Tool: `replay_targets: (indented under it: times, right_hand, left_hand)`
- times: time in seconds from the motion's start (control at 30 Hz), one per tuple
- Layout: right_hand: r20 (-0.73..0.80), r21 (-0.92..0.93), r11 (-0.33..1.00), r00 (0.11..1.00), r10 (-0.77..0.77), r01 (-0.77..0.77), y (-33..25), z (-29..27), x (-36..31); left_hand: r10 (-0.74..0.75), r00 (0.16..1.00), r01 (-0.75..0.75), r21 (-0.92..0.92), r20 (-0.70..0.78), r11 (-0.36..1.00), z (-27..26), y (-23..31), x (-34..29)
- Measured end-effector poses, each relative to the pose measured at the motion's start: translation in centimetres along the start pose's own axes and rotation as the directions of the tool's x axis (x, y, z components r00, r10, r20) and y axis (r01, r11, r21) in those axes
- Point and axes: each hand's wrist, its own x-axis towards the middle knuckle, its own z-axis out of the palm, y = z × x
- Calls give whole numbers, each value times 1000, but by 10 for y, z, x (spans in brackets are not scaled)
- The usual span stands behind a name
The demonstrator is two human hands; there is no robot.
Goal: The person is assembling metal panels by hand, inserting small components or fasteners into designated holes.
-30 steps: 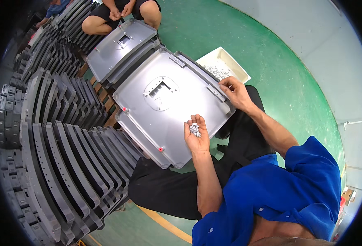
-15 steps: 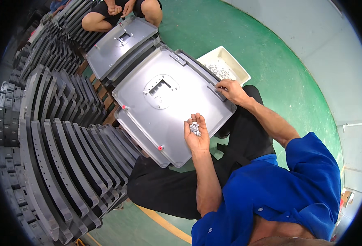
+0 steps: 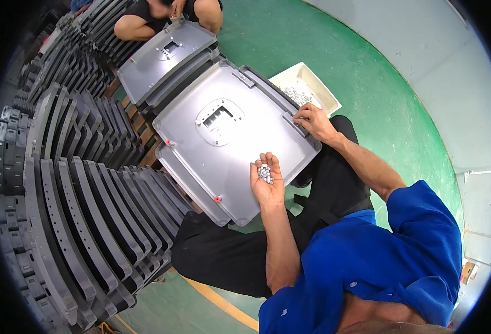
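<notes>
My left hand (image 3: pixel 267 188) is palm up and cupped over the near corner of a grey metal panel (image 3: pixel 192 161). In its palm lies a heap of small silver cylindrical metal fasteners (image 3: pixel 265 175). At the panel's right edge, my right hand (image 3: pixel 315 122) has its fingertips pinched together against a narrow dark bracket (image 3: pixel 294 124). What sits between those fingertips is too small and hidden to make out. An oval plate with a rectangular cutout (image 3: pixel 220 122) is set in the panel, with several small studs around it.
A white bin (image 3: pixel 329 99) of small metal pieces stands on the green floor beyond my right hand. Stacked curved grey panels (image 3: pixel 89 222) crowd the left. Across from me, a co-worker's hand (image 3: pixel 177 8) is above another panel (image 3: pixel 167 61). Red-tipped pins (image 3: pixel 217 199) stand along the left edge.
Both my hands stay almost where they were, the right still at the bracket. The co-worker has leaned forward over the far panel. The view has shifted slightly.
</notes>
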Motion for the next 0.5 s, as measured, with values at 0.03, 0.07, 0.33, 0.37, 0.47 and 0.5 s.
replay_targets:
  times: [0.03, 0.07, 0.33, 0.37, 0.47, 0.5]
  right_hand:
    - [3, 4, 1000, 1000, -2, 2, 0, 0, 0]
    - [5, 8, 1000, 1000, -3, 3, 0, 0, 0]
    - [25, 102, 988, 993, 116, -118, 1, 2, 1]
    - [24, 107, 987, 993, 116, -118, 1, 2, 1]
    - [3, 73, 997, 1000, 31, -31, 0, 1, 1]
    - [-6, 53, 999, 1000, -12, 12, -1, 1, 2]
  left_hand:
    - [0, 1000, 0, 0, 1, 1000, 0, 0, 0]
    - [0, 1000, 0, 1, 1, 1000, -1, 0, 0]
    - [-2, 1000, 2, -8, 17, 1000, -1, -1, 0]
    - [-1, 1000, 1, -7, 14, 1000, -1, -1, 0]
    - [-8, 1000, 9, -14, 21, 1000, -1, -1, 0]
    - [-9, 1000, 9, -14, 22, 1000, -1, -1, 0]
